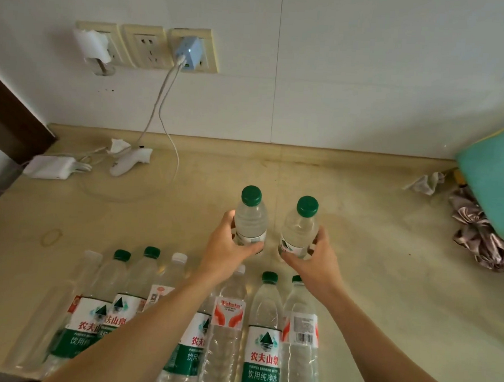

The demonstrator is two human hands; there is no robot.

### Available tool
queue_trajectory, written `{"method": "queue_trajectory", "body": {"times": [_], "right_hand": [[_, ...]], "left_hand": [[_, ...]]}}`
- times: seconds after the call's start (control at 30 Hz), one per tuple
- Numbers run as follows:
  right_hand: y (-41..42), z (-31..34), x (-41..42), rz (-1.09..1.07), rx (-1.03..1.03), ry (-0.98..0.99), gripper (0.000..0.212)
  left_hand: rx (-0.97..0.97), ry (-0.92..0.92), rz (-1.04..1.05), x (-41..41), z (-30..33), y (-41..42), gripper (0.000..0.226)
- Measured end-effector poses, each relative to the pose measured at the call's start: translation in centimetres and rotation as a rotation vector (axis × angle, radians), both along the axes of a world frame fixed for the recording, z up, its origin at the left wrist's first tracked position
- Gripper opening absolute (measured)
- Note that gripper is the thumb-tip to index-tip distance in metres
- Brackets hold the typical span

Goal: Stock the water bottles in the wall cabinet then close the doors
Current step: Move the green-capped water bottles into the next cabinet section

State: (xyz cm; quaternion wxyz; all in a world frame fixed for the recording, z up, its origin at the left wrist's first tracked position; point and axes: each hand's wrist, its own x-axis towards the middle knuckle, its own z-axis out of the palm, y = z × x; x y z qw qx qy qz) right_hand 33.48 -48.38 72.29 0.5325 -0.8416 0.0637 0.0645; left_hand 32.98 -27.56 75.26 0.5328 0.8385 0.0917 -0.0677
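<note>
My left hand point(226, 245) grips a clear water bottle with a green cap point(250, 217) around its lower body. My right hand point(314, 259) grips a second green-capped bottle point(300, 229) just to its right. Both bottles are upright over the beige counter point(360, 227). A row of several more water bottles point(265, 333) stands along the counter's near edge, some with green caps, some with white caps. My forearms cross over that row. The wall cabinet is not in view.
A white charger brick point(50, 166) and cables point(171, 144) lie at the back left, plugged into wall sockets point(191, 51). A rubber band point(51, 236) lies on the counter. A teal cushion point(493, 182) and crumpled fabric point(478, 237) sit at the right.
</note>
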Motion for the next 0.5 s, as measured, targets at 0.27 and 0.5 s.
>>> {"method": "queue_trajectory", "body": {"times": [0.27,0.5], "right_hand": [[1.5,2.8,-1.8,-0.138,0.097,-0.067,0.053],[3.9,12.8,-4.0,-0.191,0.224,-0.276,0.057]], "left_hand": [[-0.066,-0.115,0.059,0.0,1.6,0.0,0.053],[-0.18,-0.342,0.031,-1.6,11.1,2.2,0.056]]}}
